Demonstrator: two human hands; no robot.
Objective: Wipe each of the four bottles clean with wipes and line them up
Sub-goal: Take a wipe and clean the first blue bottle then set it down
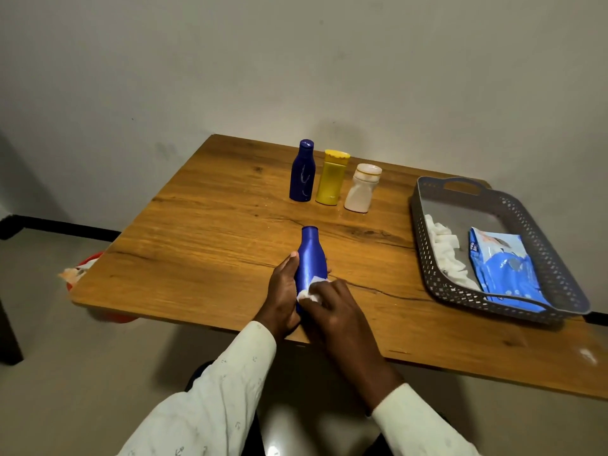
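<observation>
My left hand (282,294) grips a shiny blue bottle (310,255) near the table's front edge, its neck pointing away from me. My right hand (332,307) presses a crumpled white wipe (311,291) against the bottle's lower body. Three bottles stand in a row at the back of the table: a dark blue bottle (302,172), a yellow bottle (330,177) and a white bottle (362,189).
A grey perforated basket (424,245) sits on the right of the wooden table (204,232), holding used white wipes (444,251) and a blue wipes pack (506,268). A red bin (82,268) with wipes stands below the table's left edge.
</observation>
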